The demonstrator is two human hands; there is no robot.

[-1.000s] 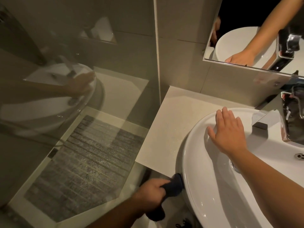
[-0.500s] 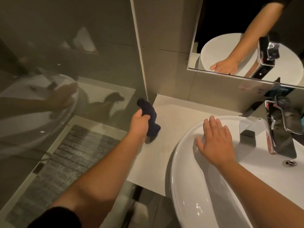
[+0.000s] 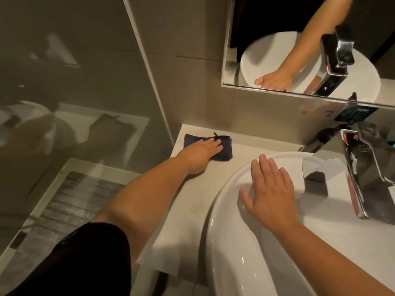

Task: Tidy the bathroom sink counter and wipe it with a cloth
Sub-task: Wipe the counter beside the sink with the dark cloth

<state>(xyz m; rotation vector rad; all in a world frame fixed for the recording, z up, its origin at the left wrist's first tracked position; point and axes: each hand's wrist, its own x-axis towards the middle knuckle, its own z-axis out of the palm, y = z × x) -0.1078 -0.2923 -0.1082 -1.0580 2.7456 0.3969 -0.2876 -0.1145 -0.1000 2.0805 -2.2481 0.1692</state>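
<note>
A dark blue cloth (image 3: 224, 154) lies flat on the pale counter (image 3: 188, 201) at its far left corner, by the wall. My left hand (image 3: 203, 151) presses down on the cloth with fingers spread over it. My right hand (image 3: 269, 191) rests flat and open on the rim of the white round sink (image 3: 245, 253), holding nothing. Small water drops dot the counter between the cloth and the sink.
A chrome tap (image 3: 367, 171) stands at the sink's far right. A mirror (image 3: 299, 43) hangs on the wall above. A glass shower screen (image 3: 74, 92) borders the counter's left edge, with a grey mat (image 3: 64, 210) on the floor behind it.
My left hand lifted the cloth from below the counter's front edge, carried it up and away, and now holds it flat on the far left corner. My right hand stayed on the sink rim.
</note>
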